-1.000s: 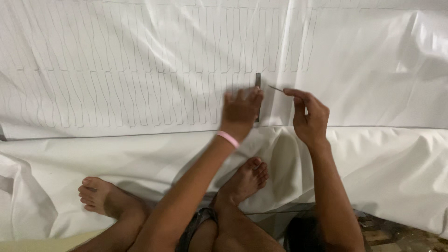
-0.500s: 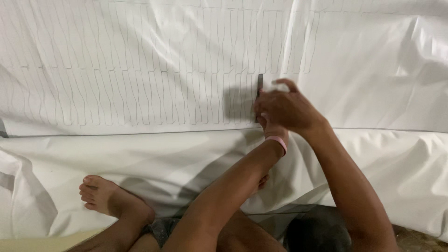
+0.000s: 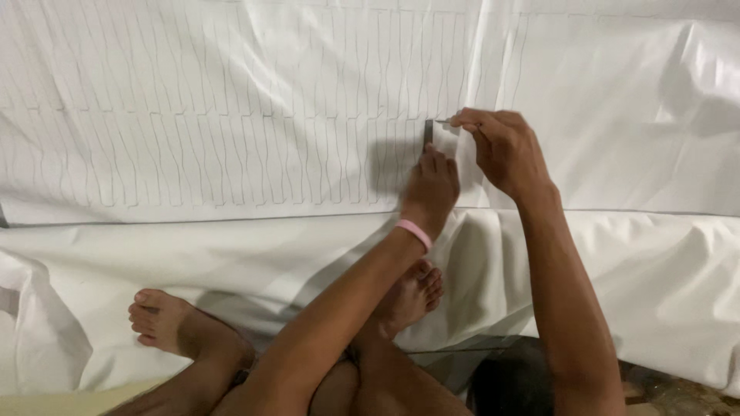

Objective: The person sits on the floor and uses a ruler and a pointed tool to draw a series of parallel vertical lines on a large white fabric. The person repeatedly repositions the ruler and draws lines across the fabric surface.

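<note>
Tracing step under way: your left hand pins the dark narrow template on the white sheet near its right fold; right hand pinches a thin marker. Next stroke needs the template held flat.

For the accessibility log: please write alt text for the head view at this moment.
A seated person's left hand presses a narrow dark template upright against white sheet material covered in rows of traced outlines, while the right hand holds a thin pen at the template's top. A pink wristband and bare feet show below.
</note>
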Demonstrator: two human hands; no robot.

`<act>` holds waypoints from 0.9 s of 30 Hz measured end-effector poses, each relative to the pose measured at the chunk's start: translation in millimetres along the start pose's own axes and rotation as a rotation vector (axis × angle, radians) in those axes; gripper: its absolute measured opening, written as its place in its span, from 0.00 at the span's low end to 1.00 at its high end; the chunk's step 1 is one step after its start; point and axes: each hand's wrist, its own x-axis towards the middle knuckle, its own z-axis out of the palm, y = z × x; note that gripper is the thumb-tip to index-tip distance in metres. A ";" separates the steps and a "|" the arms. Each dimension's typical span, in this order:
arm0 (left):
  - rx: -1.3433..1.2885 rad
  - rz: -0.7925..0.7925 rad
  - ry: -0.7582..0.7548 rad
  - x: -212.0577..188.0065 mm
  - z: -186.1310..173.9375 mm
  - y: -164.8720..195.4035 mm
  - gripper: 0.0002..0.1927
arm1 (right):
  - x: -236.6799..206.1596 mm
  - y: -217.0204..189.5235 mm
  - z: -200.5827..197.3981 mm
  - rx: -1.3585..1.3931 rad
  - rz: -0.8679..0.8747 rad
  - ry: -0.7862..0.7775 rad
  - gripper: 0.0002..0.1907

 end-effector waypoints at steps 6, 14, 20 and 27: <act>-0.373 -0.011 0.044 -12.5 -5.0 -54.6 0.26 | -53.5 -40.0 28.0 -0.114 0.245 -0.153 0.19; -0.422 -0.001 0.115 -18.4 -9.8 -64.7 0.33 | -122.2 -79.1 24.3 0.097 0.151 -0.014 0.15; -0.507 0.003 0.260 -22.2 -4.7 -69.2 0.40 | -114.6 -67.7 21.3 -0.016 0.162 0.002 0.14; -0.549 -0.016 0.189 -21.4 -2.2 -71.3 0.47 | -88.6 -47.8 34.1 0.185 0.379 0.019 0.22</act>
